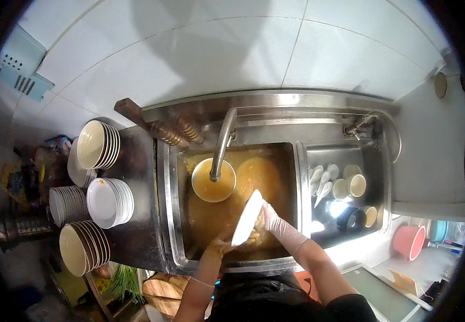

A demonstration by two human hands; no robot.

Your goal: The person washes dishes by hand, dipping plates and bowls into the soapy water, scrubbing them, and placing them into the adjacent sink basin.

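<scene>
Stacked bowls sit on the surface at left. Over the murky water of the sink, the left hand has its grip clamped on the near rim of the plate, which stands on edge. The right hand presses against the plate's right face; I cannot tell whether that grip is closed. The plate is probably slippery, so pinch the rim firmly and scrub low over the water.

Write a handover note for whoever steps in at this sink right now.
Left hand: gloved, grips the white plate at its lower edge, over the murky left basin.
Right hand: gloved, pressed against the plate's right side.
Done: spoons and cups lie in the right basin.
Left: the plate in hand and a bowl full of water under the faucet.
</scene>
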